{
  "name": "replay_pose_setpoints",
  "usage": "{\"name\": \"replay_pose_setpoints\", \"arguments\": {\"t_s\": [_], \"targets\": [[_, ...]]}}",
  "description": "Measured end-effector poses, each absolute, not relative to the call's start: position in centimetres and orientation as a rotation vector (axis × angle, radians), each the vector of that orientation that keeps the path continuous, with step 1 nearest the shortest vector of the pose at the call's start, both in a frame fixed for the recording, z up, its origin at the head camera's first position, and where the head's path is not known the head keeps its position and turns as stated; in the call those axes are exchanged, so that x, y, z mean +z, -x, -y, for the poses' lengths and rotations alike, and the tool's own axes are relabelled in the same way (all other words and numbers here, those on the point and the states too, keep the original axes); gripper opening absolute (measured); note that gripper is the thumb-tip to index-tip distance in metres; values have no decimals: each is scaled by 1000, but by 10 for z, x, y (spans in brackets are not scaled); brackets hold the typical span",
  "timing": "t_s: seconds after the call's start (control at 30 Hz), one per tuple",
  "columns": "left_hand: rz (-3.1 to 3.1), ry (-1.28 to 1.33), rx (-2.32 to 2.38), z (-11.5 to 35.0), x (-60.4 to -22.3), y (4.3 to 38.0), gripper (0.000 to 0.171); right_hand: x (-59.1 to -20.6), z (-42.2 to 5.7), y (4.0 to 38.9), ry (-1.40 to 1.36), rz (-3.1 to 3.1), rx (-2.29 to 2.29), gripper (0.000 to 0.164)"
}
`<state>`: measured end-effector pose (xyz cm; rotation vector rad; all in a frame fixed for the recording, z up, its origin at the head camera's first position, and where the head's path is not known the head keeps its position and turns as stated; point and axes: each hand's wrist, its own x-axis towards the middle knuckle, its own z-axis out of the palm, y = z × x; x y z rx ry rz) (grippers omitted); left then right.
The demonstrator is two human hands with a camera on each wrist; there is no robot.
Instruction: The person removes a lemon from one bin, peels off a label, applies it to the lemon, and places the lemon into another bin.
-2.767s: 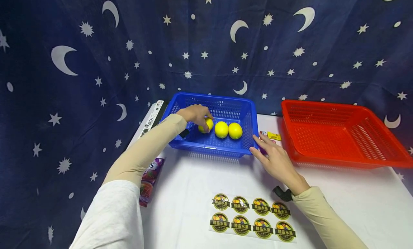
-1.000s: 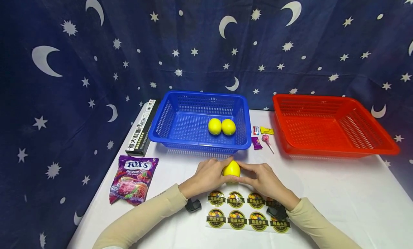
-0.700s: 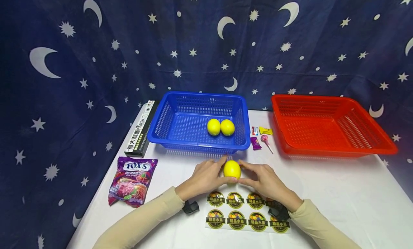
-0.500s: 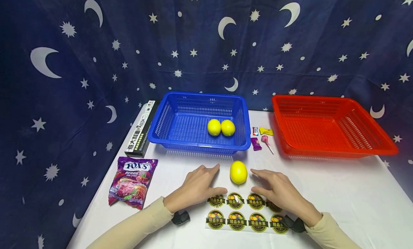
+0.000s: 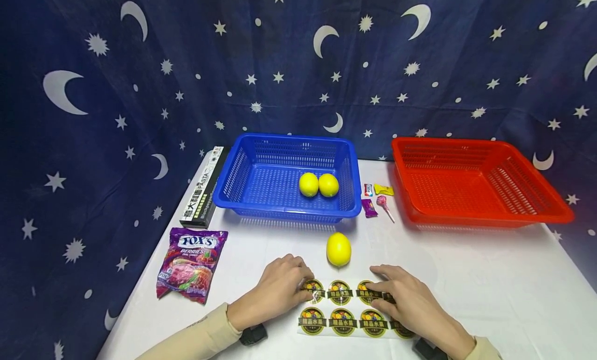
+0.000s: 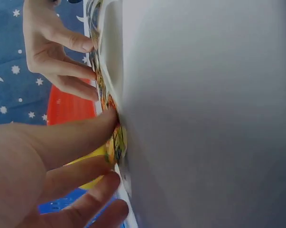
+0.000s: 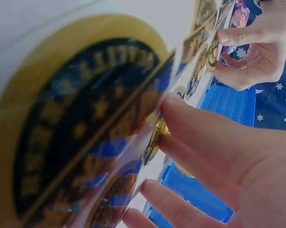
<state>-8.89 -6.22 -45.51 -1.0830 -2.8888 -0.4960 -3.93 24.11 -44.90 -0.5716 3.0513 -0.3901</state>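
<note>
- Left hand (image 5: pixel 276 289), right hand (image 5: pixel 412 303): apart, relaxed fingers touching opposite ends of the glossy sheet of round black-and-gold stickers (image 5: pixel 342 318), probably steadying it.
- Oval yellow lemon (image 5: pixel 338 249): on the white bench (image 5: pixel 494 282) just beyond, presumably handy.

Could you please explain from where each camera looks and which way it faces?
Head: worn on the head, facing forward and down onto the sticker sheet, lemon and blue basket; left grip, right grip and sleeved forearms show.
Left wrist: on that wrist, facing the person's right, low across the sticker sheet; left grip near, right grip beyond.
Right wrist: on that wrist, facing the person's left along the sticker sheet; right grip near, left grip beyond.
Both wrist views share the sticker sheet, blue basket and both grips.
</note>
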Motion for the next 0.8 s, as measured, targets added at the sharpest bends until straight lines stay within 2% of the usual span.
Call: {"name": "replay_pose_setpoints", "arguments": {"t_s": [0.07,0.17,0.27,0.43,0.53,0.7,0.8], "targets": [[2891,1077,-571,62,-454,89,14,-449,-241,39,558,-3046,-383,34],[2919,1066,-768,62,-450,90,13,-447,-241,39,552,-3033,-375,32],[2937,1051,-1095,64,-443,93,14,-445,-241,40,567,-3024,-388,32],[2889,921,-1624,61,-440,103,5,-439,-239,48,649,-3087,-487,32],[2828,767,-1854,54,-441,111,7,-436,-232,62,663,-3138,-613,43],[2693,558,-2092,37,-443,129,14,-437,-219,97,658,-3104,-800,78],[2638,507,-2151,25,-444,139,17,-442,-213,114,673,-3037,-846,81]]}}
